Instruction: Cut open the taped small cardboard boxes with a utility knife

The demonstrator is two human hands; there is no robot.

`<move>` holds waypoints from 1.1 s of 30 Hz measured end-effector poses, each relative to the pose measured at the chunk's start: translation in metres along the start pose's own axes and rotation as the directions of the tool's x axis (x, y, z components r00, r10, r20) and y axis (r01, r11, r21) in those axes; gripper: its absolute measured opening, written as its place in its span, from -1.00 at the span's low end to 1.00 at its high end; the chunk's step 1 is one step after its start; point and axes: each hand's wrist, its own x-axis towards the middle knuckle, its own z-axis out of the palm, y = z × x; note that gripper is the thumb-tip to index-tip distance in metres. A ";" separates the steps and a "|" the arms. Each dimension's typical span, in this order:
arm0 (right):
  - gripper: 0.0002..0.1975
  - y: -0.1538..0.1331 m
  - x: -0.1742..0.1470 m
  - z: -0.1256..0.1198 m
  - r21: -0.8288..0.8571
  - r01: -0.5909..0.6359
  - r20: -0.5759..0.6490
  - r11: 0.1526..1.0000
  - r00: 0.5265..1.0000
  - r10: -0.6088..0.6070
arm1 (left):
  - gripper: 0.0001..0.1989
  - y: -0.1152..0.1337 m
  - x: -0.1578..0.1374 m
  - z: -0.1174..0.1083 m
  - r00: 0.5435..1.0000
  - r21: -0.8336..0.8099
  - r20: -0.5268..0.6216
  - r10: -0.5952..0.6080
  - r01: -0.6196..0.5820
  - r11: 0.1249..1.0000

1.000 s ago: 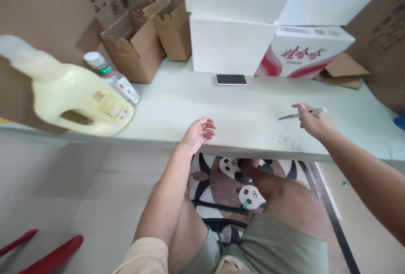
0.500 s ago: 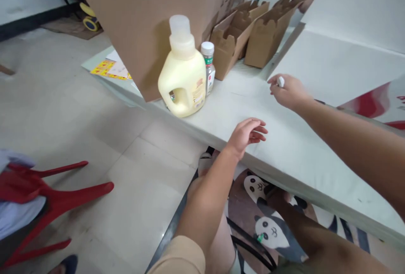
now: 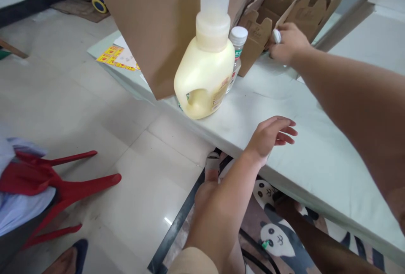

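Note:
My right hand [image 3: 289, 44] is closed, with a small white cap-like piece [image 3: 276, 36] showing between thumb and forefinger. The rest of whatever it grips is hidden. It is in front of the open brown cardboard cartons [image 3: 303, 10]; whether it touches them I cannot tell. My left hand [image 3: 274, 135] is held over the front edge of the covered table [image 3: 335, 151], empty, its fingers loosely apart. To its left stands a pale yellow jug [image 3: 205, 71] with a clear cap and a moulded handle. A clear bottle with a white cap [image 3: 238, 36] stands partly hidden behind the jug.
A large cardboard box [image 3: 155, 25] rises behind the jug. Yellow printed papers [image 3: 115, 57] lie at the table's left end. On the floor at left is a red stool [image 3: 63, 185] with a person on it. A panda-patterned mat [image 3: 275, 240] lies below the table.
My right hand has moved away from me and up to the cartons, still with the white piece. The view has shifted nearer the jug. My left hand stays open over the table edge.

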 end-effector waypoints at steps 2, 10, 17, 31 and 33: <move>-0.58 -0.004 -0.006 -0.003 -0.116 0.079 -0.044 0.990 0.995 -0.085 | -0.79 -0.002 -0.001 0.003 1.000 -0.010 -0.002 0.014 -0.014 1.000; -0.68 -0.017 -0.014 -0.012 -0.312 0.184 0.133 0.932 0.980 -0.149 | -0.76 -0.017 -0.001 0.016 0.999 0.048 -0.005 0.036 -0.036 0.998; -0.66 -0.011 -0.054 -0.036 -0.263 0.157 0.051 0.952 0.988 -0.149 | -0.81 -0.025 0.008 0.019 0.983 0.136 -0.074 0.167 -0.156 0.978; -0.53 0.130 -0.284 -0.085 0.089 0.140 -0.090 0.986 0.987 -0.132 | -0.96 -0.030 0.021 0.013 0.494 0.550 -0.462 0.737 -0.492 0.675; -0.52 0.131 -0.294 -0.065 0.158 0.038 -0.042 0.987 0.999 -0.031 | -0.92 -0.035 0.022 0.019 0.615 0.531 -0.428 0.662 -0.421 0.735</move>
